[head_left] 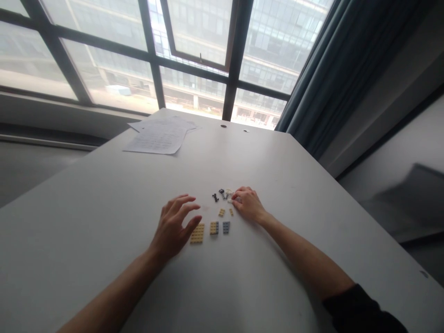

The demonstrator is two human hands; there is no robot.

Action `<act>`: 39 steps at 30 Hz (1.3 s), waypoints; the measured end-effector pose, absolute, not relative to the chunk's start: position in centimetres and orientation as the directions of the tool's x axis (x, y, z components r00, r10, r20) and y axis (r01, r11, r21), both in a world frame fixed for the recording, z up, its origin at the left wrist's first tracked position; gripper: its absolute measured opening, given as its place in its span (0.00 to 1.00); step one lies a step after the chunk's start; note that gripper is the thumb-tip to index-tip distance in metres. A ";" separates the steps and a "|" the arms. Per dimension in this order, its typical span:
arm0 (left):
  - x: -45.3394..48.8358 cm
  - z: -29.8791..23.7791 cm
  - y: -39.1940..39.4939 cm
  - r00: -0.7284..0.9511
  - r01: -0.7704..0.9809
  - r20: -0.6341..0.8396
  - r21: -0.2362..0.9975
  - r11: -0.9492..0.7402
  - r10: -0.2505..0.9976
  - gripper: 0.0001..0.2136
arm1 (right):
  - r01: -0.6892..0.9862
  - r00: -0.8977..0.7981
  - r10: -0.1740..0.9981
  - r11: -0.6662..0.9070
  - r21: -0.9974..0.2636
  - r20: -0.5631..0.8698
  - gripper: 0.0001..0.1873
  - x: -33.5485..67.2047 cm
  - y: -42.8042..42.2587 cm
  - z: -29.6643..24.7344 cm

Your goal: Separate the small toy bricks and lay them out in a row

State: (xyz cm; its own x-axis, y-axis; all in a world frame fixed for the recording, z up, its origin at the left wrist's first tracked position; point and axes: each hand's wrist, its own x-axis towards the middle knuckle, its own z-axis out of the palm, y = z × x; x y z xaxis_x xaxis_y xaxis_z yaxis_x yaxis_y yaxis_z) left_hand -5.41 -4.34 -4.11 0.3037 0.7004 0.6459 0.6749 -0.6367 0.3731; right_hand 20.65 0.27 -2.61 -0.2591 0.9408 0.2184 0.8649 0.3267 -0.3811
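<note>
My left hand (175,223) hovers open, fingers apart and slightly bent, with its thumb tip over a tan studded building plate (197,234). My right hand (248,203) has its fingers drawn together on a white building piece (230,200) at the edge of a small group of white pieces (229,192); the fingers partly cover it. Left of these lie small black pieces (215,198). Nearer to me are a small tan plate (221,212) and a narrow tan piece (231,212). A tan-and-grey block (214,228) and a blue-grey plate (226,227) lie beside the large tan plate.
The pieces lie on a wide white table (294,185). Sheets of printed paper (159,136) overlap near its far left edge. Two round holes (224,126) sit by the far edge. Behind stand large windows, with a dark blue curtain (312,88) on the right.
</note>
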 end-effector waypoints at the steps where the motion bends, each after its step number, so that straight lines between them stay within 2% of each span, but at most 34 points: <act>1: -5.4 -4.1 -4.3 0.306 0.674 0.648 0.370 -0.640 0.697 0.10 | 0.858 -0.257 0.940 0.328 -0.394 0.222 0.03 20.6 0.2 -2.5; 6: -5.6 -4.1 -4.3 0.348 0.646 0.628 0.378 -0.663 0.697 0.14 | 0.801 -0.260 0.933 0.353 -0.484 0.249 0.04 20.3 -0.1 -2.3; 8: -5.5 -3.9 -4.4 0.354 0.629 0.616 0.400 -0.667 0.704 0.19 | 0.730 -0.229 0.940 0.338 -0.593 0.253 0.03 19.8 -0.5 -2.3; 10: -5.1 -3.5 -4.6 0.336 0.621 0.611 0.428 -0.656 0.717 0.22 | 0.528 -0.175 0.960 0.277 -0.802 0.216 0.03 19.0 -1.2 -2.4; 12: -4.6 -3.1 -5.0 0.322 0.605 0.609 0.456 -0.652 0.725 0.21 | 0.221 -0.138 0.982 0.158 -0.963 0.129 0.10 17.9 -2.3 -2.3; 15: -3.6 -2.4 -5.6 0.343 0.530 0.589 0.522 -0.668 0.732 0.19 | -0.117 -0.138 0.990 -0.017 -0.993 -0.001 0.14 16.2 -4.3 -1.7; 18: -3.0 -1.9 -6.2 0.324 0.440 0.558 0.626 -0.644 0.764 0.18 | -0.218 -0.155 0.986 -0.098 -0.971 -0.065 0.13 15.0 -5.8 -1.1; 24: -2.8 -2.2 -6.2 0.189 0.376 0.482 0.769 -0.517 0.855 0.12 | -0.178 -0.106 0.994 -0.016 -0.984 0.003 0.14 14.4 -6.1 -1.2; 26: -2.8 -2.3 -6.1 0.175 0.361 0.443 0.802 -0.476 0.879 0.12 | -0.077 -0.104 0.993 0.052 -0.996 0.060 0.14 14.4 -6.2 -1.4; 29: -2.6 -2.5 -6.1 0.181 0.301 0.389 0.853 -0.427 0.904 0.11 | 0.169 -0.098 0.977 0.204 -0.964 0.190 0.12 14.6 -6.8 -1.2; 31: -2.5 -2.5 -6.1 0.183 0.248 0.365 0.881 -0.402 0.913 0.11 | 0.336 -0.115 0.944 0.329 -0.883 0.308 0.11 14.8 -7.2 -0.9; 34: -2.4 -2.5 -6.0 0.190 0.196 0.341 0.906 -0.376 0.921 0.10 | 0.514 -0.212 0.838 0.533 -0.672 0.503 0.13 15.3 -7.4 -0.7; 36: -2.3 -2.5 -6.1 0.198 0.189 0.333 0.910 -0.369 0.922 0.09 | 0.571 -0.293 0.767 0.619 -0.539 0.571 0.13 15.6 -7.3 -0.7; 39: -2.1 -2.4 -6.5 0.211 0.219 0.338 0.898 -0.381 0.917 0.08 | 0.607 -0.364 0.705 0.675 -0.419 0.608 0.11 16.0 -7.1 -0.9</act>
